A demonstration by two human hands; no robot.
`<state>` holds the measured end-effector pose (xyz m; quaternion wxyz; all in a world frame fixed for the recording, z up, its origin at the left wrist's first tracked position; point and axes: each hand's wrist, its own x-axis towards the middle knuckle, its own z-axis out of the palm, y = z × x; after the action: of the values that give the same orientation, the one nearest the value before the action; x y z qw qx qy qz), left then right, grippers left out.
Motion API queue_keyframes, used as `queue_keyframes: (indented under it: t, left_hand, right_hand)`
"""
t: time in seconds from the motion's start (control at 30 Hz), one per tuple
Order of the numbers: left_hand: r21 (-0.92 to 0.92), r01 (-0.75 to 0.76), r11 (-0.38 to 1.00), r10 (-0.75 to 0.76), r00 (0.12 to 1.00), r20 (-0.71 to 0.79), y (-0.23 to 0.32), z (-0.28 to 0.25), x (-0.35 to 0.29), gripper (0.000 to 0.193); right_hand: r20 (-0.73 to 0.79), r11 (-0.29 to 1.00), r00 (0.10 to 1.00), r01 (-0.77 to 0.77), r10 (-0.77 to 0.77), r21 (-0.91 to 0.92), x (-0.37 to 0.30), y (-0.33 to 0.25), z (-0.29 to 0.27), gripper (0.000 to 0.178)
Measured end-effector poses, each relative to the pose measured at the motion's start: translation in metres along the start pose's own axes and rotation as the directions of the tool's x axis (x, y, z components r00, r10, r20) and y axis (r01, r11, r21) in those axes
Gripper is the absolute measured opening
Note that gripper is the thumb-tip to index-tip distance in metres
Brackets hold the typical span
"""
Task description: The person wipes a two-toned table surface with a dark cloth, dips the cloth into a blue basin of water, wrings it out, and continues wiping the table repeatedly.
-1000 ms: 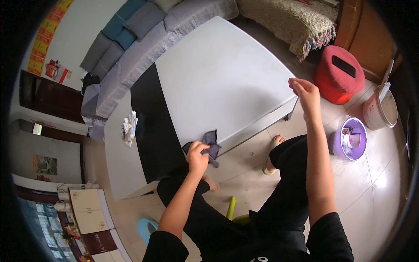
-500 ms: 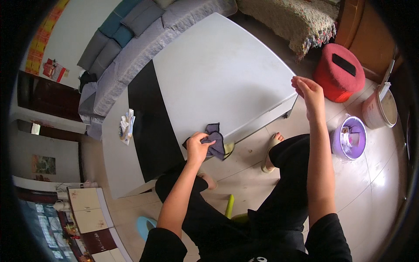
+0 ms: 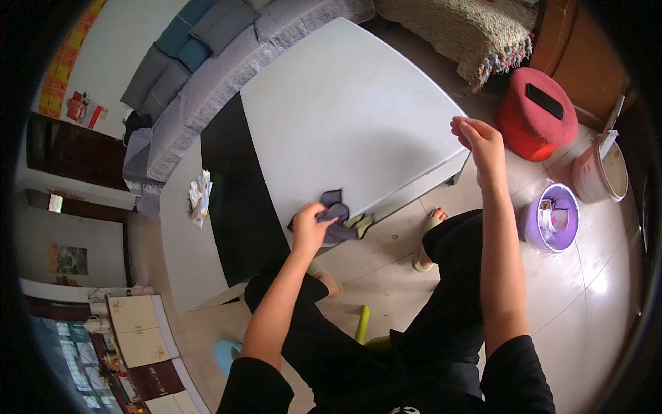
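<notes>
At nine o'clock from the middle of the view, a tissue packet lay on the bench beside its black strip, probably set there to be out of the hands' way. Near the middle, toward eight o'clock, the left hand had its fingers closed on a fold of the dark cloth. The cloth lay bunched at the bench's near edge, its greenish corner past that edge, likely because it was gripped by one side only.

At two o'clock the right hand hung by the bench's corner, thumb and fingers loosely together with nothing visible in them; whether they met I could not tell. Farther out, a phone rested on a red stool, whose flat top seemed to keep it steady. At three o'clock a purple bucket stood upright on the floor.
</notes>
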<state>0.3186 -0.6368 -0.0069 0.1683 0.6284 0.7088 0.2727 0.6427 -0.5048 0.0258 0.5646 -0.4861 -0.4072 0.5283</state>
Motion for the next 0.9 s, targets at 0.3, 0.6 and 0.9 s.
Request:
queue_keyframes:
  t: [0.3,0.6,0.9]
  left_hand:
    - [-0.026,-0.158,0.987,0.157,0.986,-0.051,0.066,0.065,0.038,0.026]
    - [-0.025,0.003,1.0,-0.002,0.998,0.059,-0.012,0.002,0.003,0.027]
    - [-0.045,-0.122,0.992,0.121,0.992,-0.022,0.062,0.051,0.032,0.021]
  right_hand:
    - [-0.014,0.999,1.0,-0.016,0.015,-0.049,0.004,0.01,-0.005,0.022]
    - [-0.036,1.0,0.999,0.018,-0.018,-0.017,0.005,0.011,-0.015,0.022]
    - [-0.017,0.998,0.998,-0.058,0.058,-0.022,0.005,0.011,-0.008,0.021]
